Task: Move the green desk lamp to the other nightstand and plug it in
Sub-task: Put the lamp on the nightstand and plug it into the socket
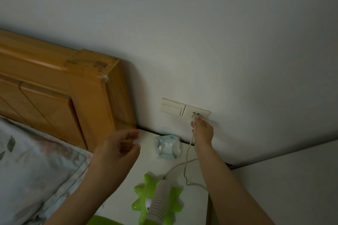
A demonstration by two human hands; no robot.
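The green desk lamp (144, 197) stands on the white nightstand (128, 188) at the bottom centre, with a star-shaped base and a ribbed grey neck. Its white cord (188, 153) runs up from the nightstand to a white plug (194, 118) at the wall socket (197, 112). My right hand (203, 131) is closed on the plug, its prongs touching the socket face. My left hand (118, 150) hovers over the nightstand's left edge with fingers curled and apart, holding nothing.
A light switch (172, 107) sits just left of the socket. A blue-white tissue pack (168, 146) lies at the nightstand's back by the wall. The wooden headboard (64, 87) and a floral pillow (33, 160) fill the left. A white panel (292, 188) rises on the right.
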